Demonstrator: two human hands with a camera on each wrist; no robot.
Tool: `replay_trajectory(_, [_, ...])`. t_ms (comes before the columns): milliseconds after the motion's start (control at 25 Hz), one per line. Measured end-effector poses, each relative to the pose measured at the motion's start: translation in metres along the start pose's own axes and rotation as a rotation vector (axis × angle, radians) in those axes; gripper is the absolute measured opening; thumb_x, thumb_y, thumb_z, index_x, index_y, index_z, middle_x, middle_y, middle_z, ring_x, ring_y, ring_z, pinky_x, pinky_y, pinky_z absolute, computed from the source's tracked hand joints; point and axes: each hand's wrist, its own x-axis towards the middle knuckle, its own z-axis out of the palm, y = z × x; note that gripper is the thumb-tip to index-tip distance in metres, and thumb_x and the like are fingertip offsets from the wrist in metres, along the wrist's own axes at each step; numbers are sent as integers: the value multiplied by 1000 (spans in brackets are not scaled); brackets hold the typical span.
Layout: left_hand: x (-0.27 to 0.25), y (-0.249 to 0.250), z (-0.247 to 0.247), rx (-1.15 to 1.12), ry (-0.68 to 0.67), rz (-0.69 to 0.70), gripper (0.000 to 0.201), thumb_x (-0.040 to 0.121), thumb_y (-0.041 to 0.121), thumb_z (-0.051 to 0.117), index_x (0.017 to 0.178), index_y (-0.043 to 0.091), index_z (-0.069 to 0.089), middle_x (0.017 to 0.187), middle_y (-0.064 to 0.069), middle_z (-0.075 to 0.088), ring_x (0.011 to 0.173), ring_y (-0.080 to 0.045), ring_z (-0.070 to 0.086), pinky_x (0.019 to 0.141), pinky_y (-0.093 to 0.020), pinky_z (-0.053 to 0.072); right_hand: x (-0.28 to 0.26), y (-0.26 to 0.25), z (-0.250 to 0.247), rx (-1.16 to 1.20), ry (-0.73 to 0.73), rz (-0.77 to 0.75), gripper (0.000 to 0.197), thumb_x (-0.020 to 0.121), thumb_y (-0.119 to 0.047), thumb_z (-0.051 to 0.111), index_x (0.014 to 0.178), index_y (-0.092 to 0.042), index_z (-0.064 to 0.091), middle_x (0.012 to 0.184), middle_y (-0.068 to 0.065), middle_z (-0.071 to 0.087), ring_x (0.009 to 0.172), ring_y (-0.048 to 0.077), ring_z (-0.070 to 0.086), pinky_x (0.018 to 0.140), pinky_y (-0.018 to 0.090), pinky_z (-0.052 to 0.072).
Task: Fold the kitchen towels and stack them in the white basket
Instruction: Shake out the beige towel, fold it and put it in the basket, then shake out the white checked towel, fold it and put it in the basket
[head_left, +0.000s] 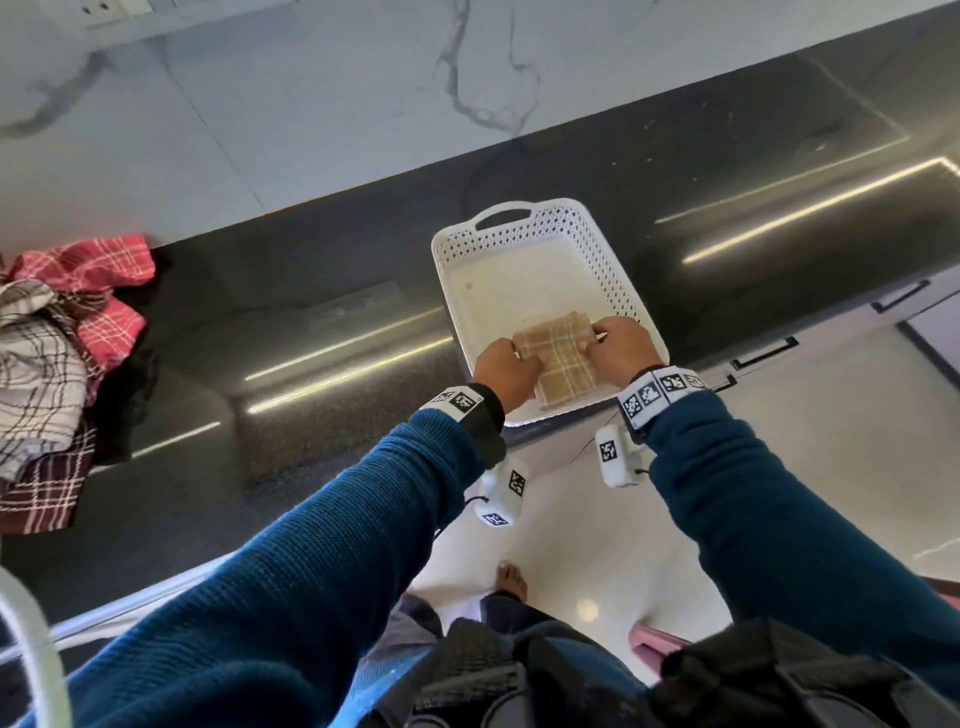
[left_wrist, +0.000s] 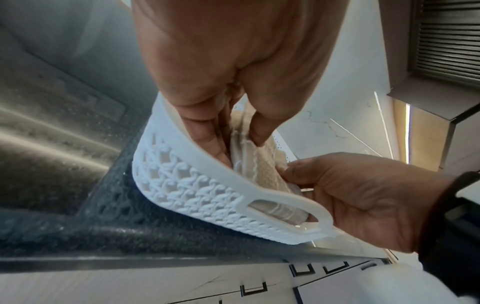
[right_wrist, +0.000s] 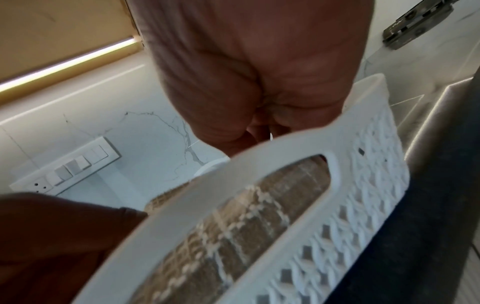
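Tan plaid kitchen towel (head_left: 561, 358), folded, one only, inside the white basket (head_left: 519, 239) at the end nearest the person, held at both side edges. One basket, perforated walls, a handle slot at each end, standing on the dark countertop (head_left: 322, 332); nothing else inside but bare floor beyond the towel. Left of the basket and well apart from it, at the frame edge, a loose heap of unfolded towels (head_left: 57, 353): at least three patterns countable, a red-and-white plaid, a white one with dark lines, a maroon plaid, the heap cut off by the picture border, so total number not determinable.

Two hands over the near end of the basket. Left hand (head_left: 506, 371) pinching the towel's left edge, thumb on one face and fingers (left_wrist: 207, 142) on the other, plain in the left wrist view. Right hand (head_left: 621, 351) at the towel's right edge, fingers curled onto the cloth; right wrist view mostly filled by the palm and the blurred near handle, fingertips hidden behind the rim there. Through that handle slot, tan weave with pale stripes visible.

Behind the basket, a white marble backsplash (head_left: 311, 104). Switch panel (right_wrist: 67, 166) on it, blurred. Lower towel layers hidden under the hands and basket wall; number of folds not readable.
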Motion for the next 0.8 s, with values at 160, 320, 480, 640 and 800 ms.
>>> replay_trajectory(160, [-6,-1,7,52,37,-37,38,94,30,67,120,4,55,101,-11,73,86,-27,75,85,-44,61,-2,7,12,-20,34,8,29,98,-18,64,125,-6,66,121,14,70,106,32,64,90,38,49])
replay_trajectory(320, [-7,6,4,118,20,-48,21,96,22,64,106,7,54,102,-14,71,91,-30,74,82,-40,61,-3,8,15,-32,36,22,37,98,-19,63,133,-7,61,130,14,66,117,33,62,96,40,48])
replay_trajectory(480, [-12,13,2,193,-16,-64,16,93,18,60,83,7,56,90,-13,71,87,-27,73,71,-35,59,-7,3,10,-78,9,47,43,99,-29,59,138,-8,57,132,15,65,118,34,61,95,41,48])
replay_trajectory(640, [-14,14,-37,17,56,-20,17,93,26,63,90,11,58,92,-7,64,98,-31,71,86,-46,62,-18,-45,7,-178,151,-51,42,101,-26,56,140,-10,55,138,14,57,126,35,52,101,46,44])
replay_trajectory(800, [-30,-27,-144,-47,334,12,34,91,31,61,120,14,64,115,-6,70,103,-24,67,92,-38,57,-35,-138,70,-169,136,-407,37,97,-20,58,132,-8,61,130,17,58,121,38,51,100,48,45])
